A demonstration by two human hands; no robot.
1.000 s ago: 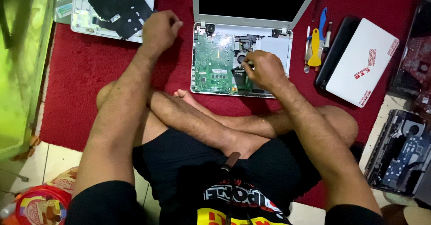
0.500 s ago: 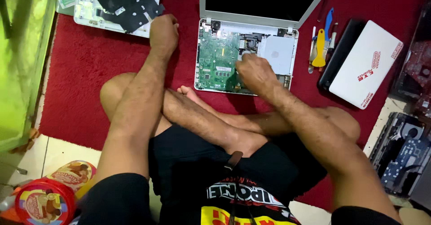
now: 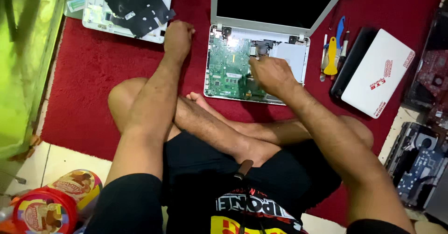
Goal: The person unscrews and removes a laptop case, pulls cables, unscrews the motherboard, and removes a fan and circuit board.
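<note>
At 8 o'clock in the view, a round red-lidded container (image 3: 44,213) stands on the pale floor beside the red carpet (image 3: 93,75). At 11 o'clock, a detached white laptop cover (image 3: 126,10) lies on the carpet with a black sheet across it. The left hand (image 3: 177,37) rests just beside that cover's lower right corner, fingers curled into a loose fist pressed on the carpet, gripping nothing visible. At 12 o'clock, the opened laptop (image 3: 256,61) lies with its green circuit board exposed and its screen dark. The right hand (image 3: 270,75) hovers over the board's centre, fingers bunched; blur hides whether it holds anything. At 2 o'clock, a yellow pry tool (image 3: 331,56) lies beside a white-covered device (image 3: 378,77).
</note>
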